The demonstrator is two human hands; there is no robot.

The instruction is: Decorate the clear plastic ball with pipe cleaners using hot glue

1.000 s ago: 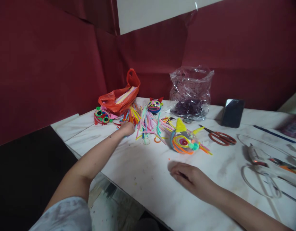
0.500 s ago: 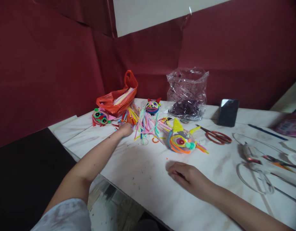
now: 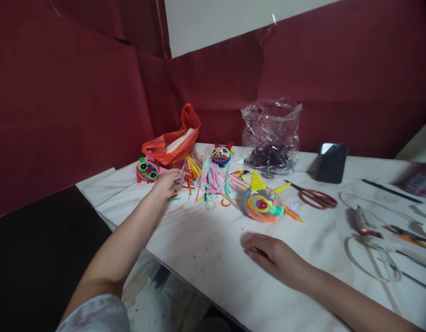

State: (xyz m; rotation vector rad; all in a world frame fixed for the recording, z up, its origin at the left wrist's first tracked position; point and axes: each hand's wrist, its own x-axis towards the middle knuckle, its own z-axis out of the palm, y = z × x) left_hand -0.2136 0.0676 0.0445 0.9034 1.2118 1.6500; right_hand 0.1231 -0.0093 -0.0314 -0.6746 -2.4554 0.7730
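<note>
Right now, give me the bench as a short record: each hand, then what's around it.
Left hand: apparently pinching a lilac strip
Right hand: curled on the white table, inside hidden
Beyond right hand: ball with yellow horns
Right of that ball: scissors
Behind left hand: red bag holding pale strips
Back of table: clear bag, upright phone
</note>
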